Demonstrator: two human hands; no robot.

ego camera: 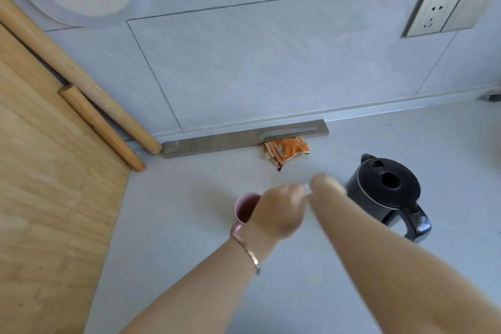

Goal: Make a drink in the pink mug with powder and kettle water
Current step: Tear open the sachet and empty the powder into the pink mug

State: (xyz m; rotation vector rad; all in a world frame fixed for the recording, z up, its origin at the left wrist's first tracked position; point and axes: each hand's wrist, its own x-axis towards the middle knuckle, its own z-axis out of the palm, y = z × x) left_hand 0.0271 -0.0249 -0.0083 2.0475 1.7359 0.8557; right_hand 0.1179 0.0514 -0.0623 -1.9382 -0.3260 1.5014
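Note:
The pink mug (244, 210) stands on the pale counter, half hidden behind my left hand (280, 211). My left hand is closed and blurred, just right of the mug's rim. My right hand (326, 187) is also closed, close beside the left one. Between the two hands a small pale thing (307, 189) shows, pinched by both; it is too blurred to name. The black kettle (386, 192) stands to the right of my hands, lid on, handle pointing toward me and to the right.
A large wooden board (46, 198) and two wooden rolling pins (103, 127) lean at the left. A grey knife rack (244, 139) lies along the wall, with an orange cloth (286, 150) in front. A wall socket (433, 15) sits at upper right.

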